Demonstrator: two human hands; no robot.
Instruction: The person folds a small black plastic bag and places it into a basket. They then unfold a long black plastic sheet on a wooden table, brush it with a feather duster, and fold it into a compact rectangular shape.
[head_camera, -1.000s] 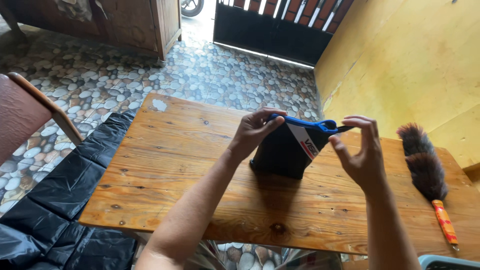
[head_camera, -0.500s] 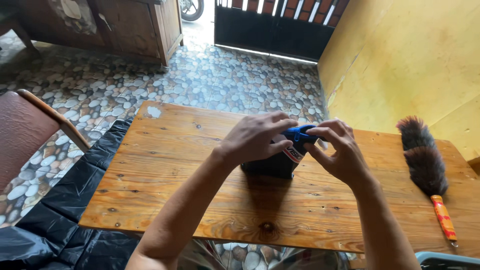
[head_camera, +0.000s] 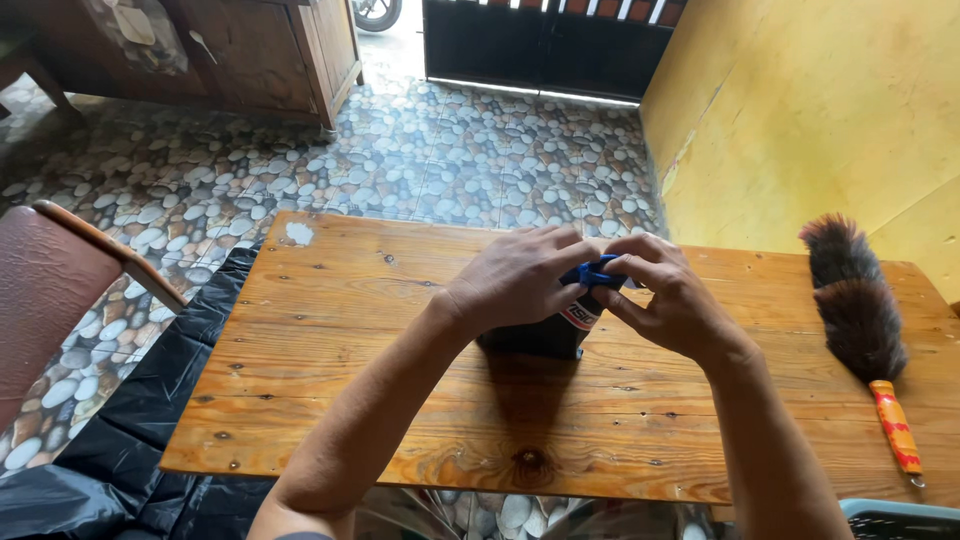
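Working over a wooden table (head_camera: 330, 400), both hands meet above its middle; left hand (head_camera: 520, 280) curled, fingers pinching the blue handles (head_camera: 592, 272) of a dark bag (head_camera: 545, 335); right hand (head_camera: 670, 305) likewise closed on the same handles, thumb and fingers drawn tight against the left; bag stands upright on the table, directly under the hands, its top gathered; duster (head_camera: 855, 310) with orange handle lies at the table's right edge, well apart from the bag; black sheet (head_camera: 110, 450) lies on the floor left of the table; chair (head_camera: 50, 290) at far left; pebble floor (head_camera: 400, 160), then cabinet (head_camera: 250, 50) and dark gate (head_camera: 540, 45) beyond; yellow wall (head_camera: 820, 110) at right.
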